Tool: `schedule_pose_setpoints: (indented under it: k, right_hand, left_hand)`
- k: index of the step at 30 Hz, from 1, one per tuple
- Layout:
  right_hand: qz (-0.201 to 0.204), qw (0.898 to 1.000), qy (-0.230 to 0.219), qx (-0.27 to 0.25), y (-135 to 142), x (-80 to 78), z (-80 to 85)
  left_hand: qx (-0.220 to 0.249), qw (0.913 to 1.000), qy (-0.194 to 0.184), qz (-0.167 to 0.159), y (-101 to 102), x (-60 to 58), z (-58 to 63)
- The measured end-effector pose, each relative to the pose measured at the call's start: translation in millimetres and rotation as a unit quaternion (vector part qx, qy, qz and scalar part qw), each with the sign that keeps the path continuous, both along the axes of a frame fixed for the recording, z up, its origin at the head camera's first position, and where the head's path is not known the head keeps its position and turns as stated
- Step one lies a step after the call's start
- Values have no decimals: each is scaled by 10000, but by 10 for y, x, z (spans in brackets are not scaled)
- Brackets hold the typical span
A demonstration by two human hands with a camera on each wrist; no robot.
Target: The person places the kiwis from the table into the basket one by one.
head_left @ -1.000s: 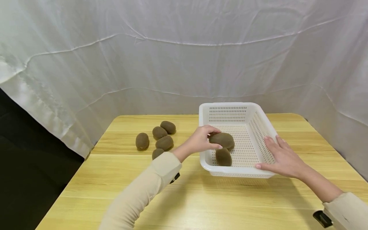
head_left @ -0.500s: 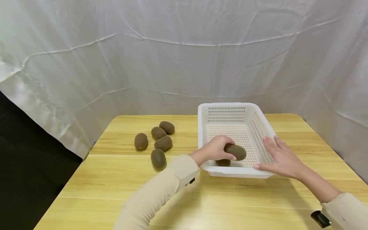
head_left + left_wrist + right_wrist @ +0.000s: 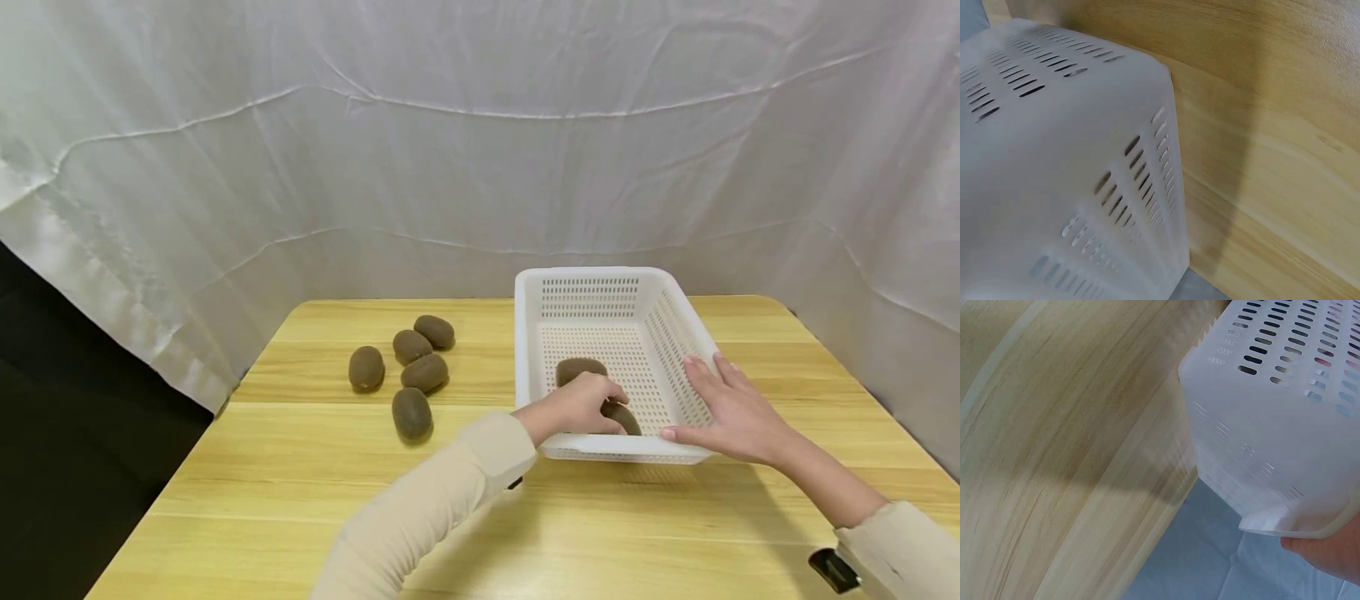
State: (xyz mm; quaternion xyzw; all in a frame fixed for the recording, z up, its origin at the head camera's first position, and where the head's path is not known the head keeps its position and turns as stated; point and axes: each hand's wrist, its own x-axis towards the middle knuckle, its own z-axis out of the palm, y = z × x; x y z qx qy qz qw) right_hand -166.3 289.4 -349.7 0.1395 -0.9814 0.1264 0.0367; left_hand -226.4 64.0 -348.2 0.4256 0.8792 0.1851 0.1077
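Note:
A white plastic basket point(image 3: 592, 283) with slotted walls stands on the right of the table. Inside its near part, my left hand point(image 3: 577, 406) grips a brown kiwi point(image 3: 622, 418), its fingers and thumb around it. Just behind that hand another kiwi point(image 3: 579, 368) lies in the basket. My right hand point(image 3: 738, 412) holds the basket's near right corner, fingers over the side rim and thumb on the front rim. In the right wrist view, the thumb point(image 3: 1329, 553) shows at the rim. The left wrist view shows the basket's outer wall point(image 3: 1054, 150), which hides the left hand.
Several more kiwis lie on the left of the wooden table point(image 3: 300, 492), the nearest kiwi point(image 3: 412, 414) a little apart from a loose group with another kiwi point(image 3: 424, 372). A pale curtain point(image 3: 450, 167) hangs behind the table's back edge.
My left hand has carried its kiwi rightward and down to the basket's near side. A kiwi behind the hand has come into view. The right hand stays on the corner.

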Motion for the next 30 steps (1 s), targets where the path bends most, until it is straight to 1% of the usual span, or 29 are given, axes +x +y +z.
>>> schedule_pose_setpoints:
  k: [5,8,10,12,16,19,24,26,30]
  right_hand:
    - [1,10000,14,16,-6,-1,-2]
    - [-6,10000,-4,3,-11,1,0]
    - [-5,10000,-18,-21,-15,6,3]
    - [12,10000,-27,-62,-16,10,6]
    - [54,9999,-12,-96,-13,15,7]
    - [74,9999,4,-80,-9,14,7]
    - [94,9999,31,-75,-5,13,7]
    - [94,9999,31,-73,-5,13,7]
    - [99,9999,25,-63,-7,11,9]
  left_hand:
    - [300,9995,-8,128,-82,-17,23]
    - [672,9974,-156,209,-160,-39,29]
    - [916,9954,-175,228,-225,-54,46]
    - [1173,9927,-85,264,-292,-71,65]
    - [1611,9860,219,384,-433,-91,126]
    - [1901,9802,272,475,-542,-98,156]
    - [2127,9743,362,650,-723,-107,156]
    - [2179,9724,401,733,-794,-106,140]
    - [2319,9679,355,900,-929,-103,95]
